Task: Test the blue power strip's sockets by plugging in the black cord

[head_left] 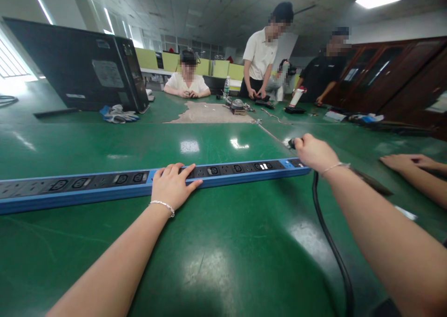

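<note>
A long blue power strip with black sockets lies across the green table, running past the left edge of view. My left hand is laid over its middle, fingers across the top towards the far edge and thumb along the near side. Above the strip's right end, my right hand is closed around a black plug, whose tip points left out of the fist. A thick black cable hangs below that hand and runs down to the table's near right.
A black computer case stands at the back left, beside work gloves. Behind are a brown sheet, a water bottle and small parts. Another person's hands rest at the right; several people are across the table.
</note>
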Available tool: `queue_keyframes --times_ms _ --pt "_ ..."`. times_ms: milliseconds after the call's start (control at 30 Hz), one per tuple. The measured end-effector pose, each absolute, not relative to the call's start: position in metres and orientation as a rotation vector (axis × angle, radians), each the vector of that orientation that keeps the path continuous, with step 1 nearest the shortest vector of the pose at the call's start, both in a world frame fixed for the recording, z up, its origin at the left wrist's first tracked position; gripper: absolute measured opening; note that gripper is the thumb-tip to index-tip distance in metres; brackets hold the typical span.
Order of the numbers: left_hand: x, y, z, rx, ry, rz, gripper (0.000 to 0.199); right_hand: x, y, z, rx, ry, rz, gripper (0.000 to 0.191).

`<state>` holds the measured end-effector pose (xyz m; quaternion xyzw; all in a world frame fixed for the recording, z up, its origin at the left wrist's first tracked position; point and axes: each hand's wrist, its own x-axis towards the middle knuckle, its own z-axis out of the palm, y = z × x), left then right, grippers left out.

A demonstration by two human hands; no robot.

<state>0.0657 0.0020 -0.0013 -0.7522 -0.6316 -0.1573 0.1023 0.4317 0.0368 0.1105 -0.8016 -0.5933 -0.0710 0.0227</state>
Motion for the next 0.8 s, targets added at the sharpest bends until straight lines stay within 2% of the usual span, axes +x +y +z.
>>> queue_keyframes --times_ms 100,167,400,800 --pt "0.065 0.002 -0.002 -2.213 -1.859 -0.464 0.054 0.425 0.034 0.127 -2.434 -1.923 -0.207 0.046" --pt "0.065 0.003 -0.003 -2.214 -1.850 -0.465 0.054 0.414 0.033 0.120 -2.385 -2.070 -0.125 0.039" --pt "0.064 0.003 -0.003 -2.225 -1.848 -0.476 0.055 0.368 0.037 0.070 -2.291 -2.240 0.035 0.039" --pt "0.064 0.003 -0.004 -2.234 -1.826 -0.533 0.055 0.337 0.048 0.064 -2.330 -2.152 -0.037 0.042"
